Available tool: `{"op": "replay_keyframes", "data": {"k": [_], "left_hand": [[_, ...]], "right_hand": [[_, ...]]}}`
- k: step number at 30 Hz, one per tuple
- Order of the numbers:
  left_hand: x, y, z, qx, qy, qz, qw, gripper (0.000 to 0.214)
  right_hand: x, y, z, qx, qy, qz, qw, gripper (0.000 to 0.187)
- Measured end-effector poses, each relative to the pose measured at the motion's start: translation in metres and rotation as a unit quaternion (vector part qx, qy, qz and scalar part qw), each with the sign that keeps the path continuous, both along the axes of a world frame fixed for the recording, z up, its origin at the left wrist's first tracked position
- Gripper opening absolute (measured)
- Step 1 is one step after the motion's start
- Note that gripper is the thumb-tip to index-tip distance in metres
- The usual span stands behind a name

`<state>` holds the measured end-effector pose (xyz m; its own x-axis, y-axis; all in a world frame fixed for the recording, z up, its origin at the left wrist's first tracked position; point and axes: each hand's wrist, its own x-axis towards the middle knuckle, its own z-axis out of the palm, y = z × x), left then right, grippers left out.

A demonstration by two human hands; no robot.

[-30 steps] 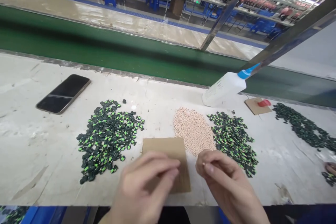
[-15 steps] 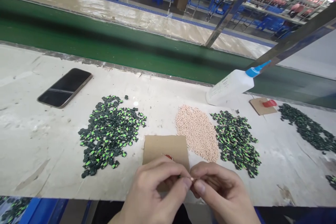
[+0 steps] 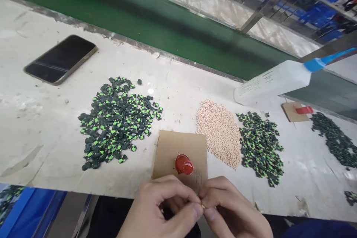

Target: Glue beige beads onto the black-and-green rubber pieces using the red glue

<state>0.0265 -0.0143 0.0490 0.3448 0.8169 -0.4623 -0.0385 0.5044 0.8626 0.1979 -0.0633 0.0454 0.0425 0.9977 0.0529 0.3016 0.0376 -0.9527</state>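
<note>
My left hand (image 3: 170,206) and my right hand (image 3: 227,206) meet fingertip to fingertip at the table's front edge. Both are closed in a pinch around a small pale pink piece (image 3: 203,206), mostly covered by the fingers. Just beyond them lies a square of brown cardboard (image 3: 167,148), bearing a small round red cap-like piece (image 3: 184,164) with a glossy top. To its right spreads a heap of pale pink bead-like pieces (image 3: 219,132). Small dark green and bright green pieces form a left pile (image 3: 117,122) and a right pile (image 3: 260,145).
A white bottle with a blue nozzle (image 3: 275,81) stands tilted-looking behind the right pile. A phone (image 3: 61,59) lies at the back left. Farther right are another cardboard piece with a red cap (image 3: 295,112) and more dark pieces (image 3: 333,141). A green strip (image 3: 139,22) runs behind the table.
The view has tipped downward, so things on the table sit higher in the picture. The red piece on the cardboard, mostly hidden before, now shows. Both hands keep their pinch.
</note>
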Motion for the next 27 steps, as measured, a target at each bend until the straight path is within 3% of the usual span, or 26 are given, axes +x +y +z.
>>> {"op": "replay_keyframes", "data": {"k": [4,9,16,27], "left_hand": [[-0.004,-0.005,-0.008,-0.029,0.008,0.020,0.999,0.008],[-0.012,-0.005,-0.011,-0.082,0.040,0.121,0.988,0.003],[-0.020,-0.007,-0.012,-0.087,0.050,0.177,0.979,0.006],[-0.028,-0.006,-0.021,-0.028,0.045,0.143,0.988,0.012]], "right_hand": [[0.002,-0.001,-0.003,-0.012,-0.042,0.020,0.999,0.015],[0.003,0.004,-0.018,0.027,-0.178,-0.054,0.982,0.018],[0.001,0.007,-0.027,0.083,-0.262,-0.001,0.961,0.027],[0.000,0.006,-0.026,0.080,-0.261,-0.020,0.962,0.028]]}}
